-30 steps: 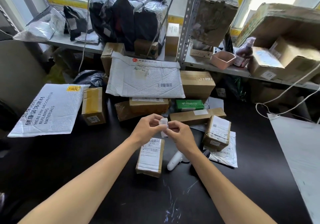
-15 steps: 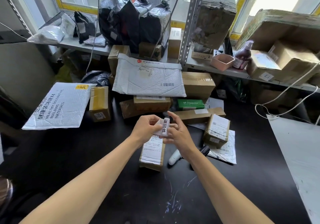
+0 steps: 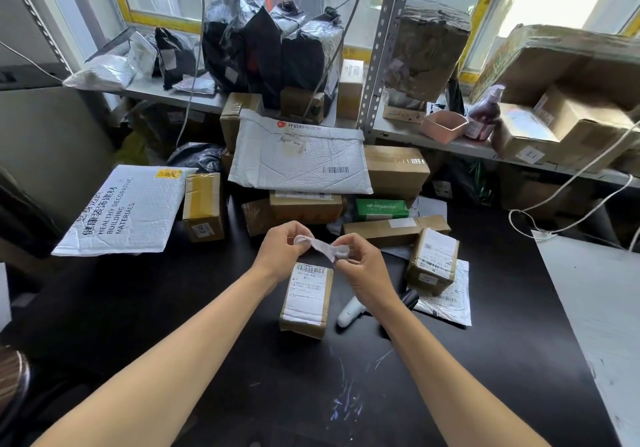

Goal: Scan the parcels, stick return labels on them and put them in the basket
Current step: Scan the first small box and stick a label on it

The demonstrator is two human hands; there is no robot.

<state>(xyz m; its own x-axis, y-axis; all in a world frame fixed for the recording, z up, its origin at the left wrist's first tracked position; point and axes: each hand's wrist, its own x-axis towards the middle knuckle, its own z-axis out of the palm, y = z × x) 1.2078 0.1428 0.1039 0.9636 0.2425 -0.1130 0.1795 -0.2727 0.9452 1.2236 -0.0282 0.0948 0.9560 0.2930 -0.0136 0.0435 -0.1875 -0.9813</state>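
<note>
Progress stands at the labelling step for one parcel, by my reading. Both hands are raised just above a small brown box (image 3: 306, 299) that lies flat on the black table (image 3: 485, 360), shipping slip upward. The left hand (image 3: 282, 251) pinches one end of a small white label (image 3: 320, 247) between thumb and curled fingers; the right hand (image 3: 360, 266) pinches the other end the same way, so the strip is stretched and twisted between them. Whether backing paper is coming off cannot be told; the strip is blurred. The label is not on the box.

A white scanner (image 3: 349, 310) lies on the table just right of that box, partly under the right wrist, held by neither hand. Whether the box has been scanned cannot be confirmed, though the scanner lying aside suggests it has.

Outstanding work is considerable. A second small box (image 3: 433, 261) sits on a flat white mailer (image 3: 453, 303) to the right. Behind the hands more cartons are stacked under a large white padded envelope (image 3: 298, 159), with a green packet (image 3: 381, 209) and a long flat carton (image 3: 381, 233) beside them; another padded envelope (image 3: 121, 211) and carton (image 3: 202, 207) lie to the left. None shows a return label that I can make out. No basket is identifiable in view, so nothing can be counted as deposited
</note>
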